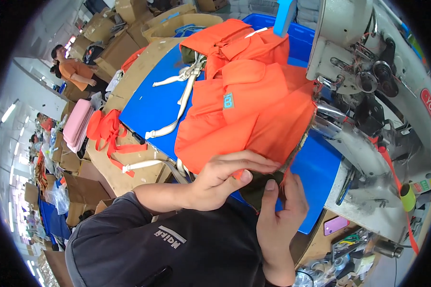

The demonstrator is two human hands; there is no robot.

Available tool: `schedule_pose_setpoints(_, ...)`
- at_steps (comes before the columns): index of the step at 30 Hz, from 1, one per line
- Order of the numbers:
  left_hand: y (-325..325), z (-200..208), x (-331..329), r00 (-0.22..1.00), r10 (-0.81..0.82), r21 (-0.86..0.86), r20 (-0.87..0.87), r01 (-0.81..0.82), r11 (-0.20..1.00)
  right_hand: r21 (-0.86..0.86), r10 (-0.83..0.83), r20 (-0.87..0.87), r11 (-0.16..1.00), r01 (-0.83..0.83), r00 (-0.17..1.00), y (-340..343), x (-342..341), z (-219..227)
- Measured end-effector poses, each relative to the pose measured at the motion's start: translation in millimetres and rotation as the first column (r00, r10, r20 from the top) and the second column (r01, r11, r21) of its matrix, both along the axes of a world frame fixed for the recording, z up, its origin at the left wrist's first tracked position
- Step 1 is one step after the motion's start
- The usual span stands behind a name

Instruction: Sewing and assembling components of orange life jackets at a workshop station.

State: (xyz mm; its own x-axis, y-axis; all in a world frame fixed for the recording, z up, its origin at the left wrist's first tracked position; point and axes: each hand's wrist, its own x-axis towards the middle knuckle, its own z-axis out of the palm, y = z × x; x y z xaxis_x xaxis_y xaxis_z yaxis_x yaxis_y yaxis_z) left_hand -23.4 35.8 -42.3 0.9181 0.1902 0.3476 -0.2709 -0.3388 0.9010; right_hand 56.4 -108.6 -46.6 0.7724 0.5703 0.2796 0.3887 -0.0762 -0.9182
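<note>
While your left hand (222,179) lies flat with fingers curled over the near edge of the orange padded vest (246,110), your right hand (280,210) pinches that same edge from below, thumb up. You have the vest lying on the blue table mat (148,107), just beside the white sewing machine (364,76).

A single head-worn fisheye view looks steeply down, close over the blue worktable (148,107).
</note>
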Motion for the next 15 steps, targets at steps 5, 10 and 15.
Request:
schedule_pose_setpoints(5, 0.8, -1.5, 0.5, 0.999, -0.016, 0.005, 0.029, 0.016, 1.000, -0.028, 0.023, 0.056, 0.999, -0.022, 0.998, -0.7, 2.9, 4.3)
schedule_pose_setpoints(10, 0.9, -6.9, 4.5, 0.986, -0.015, 0.201, 0.165, -0.019, 0.979, 0.016, 0.016, 0.100, 1.000, -0.018, 0.995, 0.6, 2.4, 3.8)
schedule_pose_setpoints(15, 2.6, -4.0, 6.3, 0.983, -0.062, 0.396, 0.174, -0.013, 0.918, -0.008, 0.042, -0.041, 0.999, -0.042, 0.998, -5.4, 2.5, 1.9)
